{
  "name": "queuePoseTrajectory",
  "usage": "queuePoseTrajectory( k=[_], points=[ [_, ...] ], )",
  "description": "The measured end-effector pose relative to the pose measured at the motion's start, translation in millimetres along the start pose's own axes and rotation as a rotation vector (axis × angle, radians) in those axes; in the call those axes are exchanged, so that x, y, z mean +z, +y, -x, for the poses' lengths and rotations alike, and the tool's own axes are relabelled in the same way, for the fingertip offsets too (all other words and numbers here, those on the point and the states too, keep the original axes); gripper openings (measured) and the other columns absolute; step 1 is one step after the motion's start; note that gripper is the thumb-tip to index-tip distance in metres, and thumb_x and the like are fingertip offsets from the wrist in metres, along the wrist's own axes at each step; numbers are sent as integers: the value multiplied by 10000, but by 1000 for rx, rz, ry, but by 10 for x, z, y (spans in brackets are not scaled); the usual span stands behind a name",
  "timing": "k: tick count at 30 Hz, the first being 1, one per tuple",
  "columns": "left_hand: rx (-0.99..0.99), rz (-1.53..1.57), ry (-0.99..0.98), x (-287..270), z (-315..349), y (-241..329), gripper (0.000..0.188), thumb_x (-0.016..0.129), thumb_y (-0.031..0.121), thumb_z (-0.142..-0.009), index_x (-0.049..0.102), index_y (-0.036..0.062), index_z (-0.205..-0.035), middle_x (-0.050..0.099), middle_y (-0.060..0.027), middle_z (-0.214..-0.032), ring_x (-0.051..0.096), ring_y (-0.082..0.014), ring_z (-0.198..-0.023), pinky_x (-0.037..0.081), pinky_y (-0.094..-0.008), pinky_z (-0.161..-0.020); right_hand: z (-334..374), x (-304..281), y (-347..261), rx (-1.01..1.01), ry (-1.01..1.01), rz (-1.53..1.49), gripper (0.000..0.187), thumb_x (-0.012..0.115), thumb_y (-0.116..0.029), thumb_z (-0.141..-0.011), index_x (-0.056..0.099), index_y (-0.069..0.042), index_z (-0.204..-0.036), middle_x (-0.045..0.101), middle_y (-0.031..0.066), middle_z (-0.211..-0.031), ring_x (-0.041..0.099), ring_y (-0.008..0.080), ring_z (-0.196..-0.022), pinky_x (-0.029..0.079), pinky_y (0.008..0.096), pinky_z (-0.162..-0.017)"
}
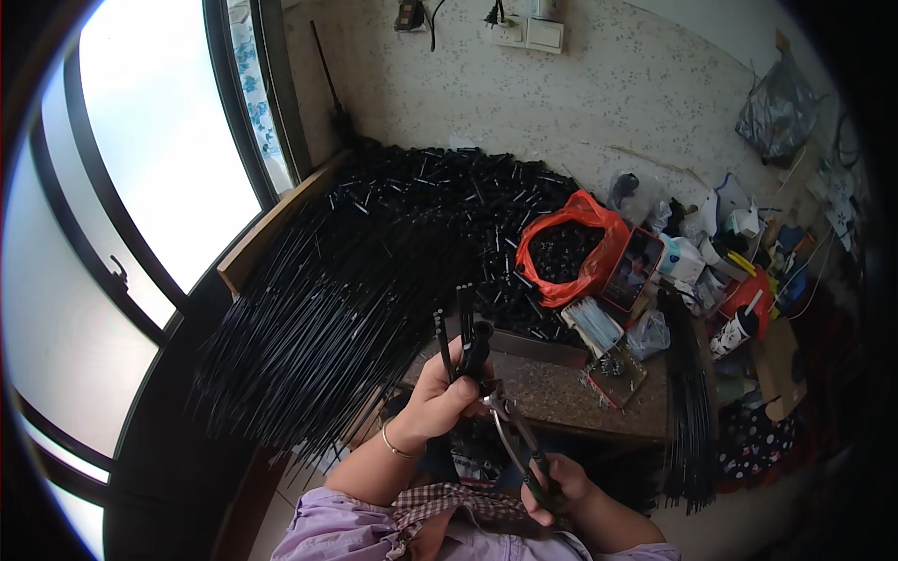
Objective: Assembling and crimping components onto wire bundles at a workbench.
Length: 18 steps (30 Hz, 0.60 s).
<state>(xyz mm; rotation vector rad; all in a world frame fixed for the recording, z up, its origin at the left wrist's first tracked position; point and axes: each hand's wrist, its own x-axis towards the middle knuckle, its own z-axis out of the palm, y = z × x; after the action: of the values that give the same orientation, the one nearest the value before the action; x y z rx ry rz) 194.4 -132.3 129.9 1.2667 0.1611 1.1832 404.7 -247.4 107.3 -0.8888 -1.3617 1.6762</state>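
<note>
While the left hand point(440, 397) is raised over the near edge of the counter point(561, 397), it is closed around a small bundle of black rods point(463, 332). The rods stand nearly upright out of the top of the fist, their upper ends fanned slightly apart. A thin bracelet point(400, 447) sits on that wrist.

Right hand point(554, 486) lies lower and to the right, close to the body, closed on the handles of a pair of pliers point(513, 432). Pliers run diagonally up and to the left; their nose meets the bundle just below the left fist, on its right side. Whether the nose is clamped on a rod cannot be told.

Behind and left of the hands: a large heap of long black rods point(318, 318), fanned toward the window point(159, 140). Farther back, a pile of short black pieces point(449, 192). An orange plastic bag point(571, 248) holding more black pieces sits right of centre, well apart from both hands. Mixed clutter covers the right end of the counter.
</note>
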Motion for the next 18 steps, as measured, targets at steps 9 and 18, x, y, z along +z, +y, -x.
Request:
queuePoseTrajectory(
  k=[9,18],
  points=[
    [-20,-166,210,151,-44,141,195,600,167,-814,546,1,-900,488,31,-619,411,-23,-490,324,-163,-443,-140,44,-242,-400,447,918,353,637,-82,-737,491,-10,-1050,567,111,-749,559,243,-603,450,305,-563],
    [-88,-256,144,193,-117,101,110,635,99,-774,566,14,-781,539,21,-656,470,-43,-605,377,-197,-551,-74,136,-59,-20,204,548,376,624,-94,-735,488,17,-1067,577,72,-759,556,170,-592,442,284,-542]
  ],
)
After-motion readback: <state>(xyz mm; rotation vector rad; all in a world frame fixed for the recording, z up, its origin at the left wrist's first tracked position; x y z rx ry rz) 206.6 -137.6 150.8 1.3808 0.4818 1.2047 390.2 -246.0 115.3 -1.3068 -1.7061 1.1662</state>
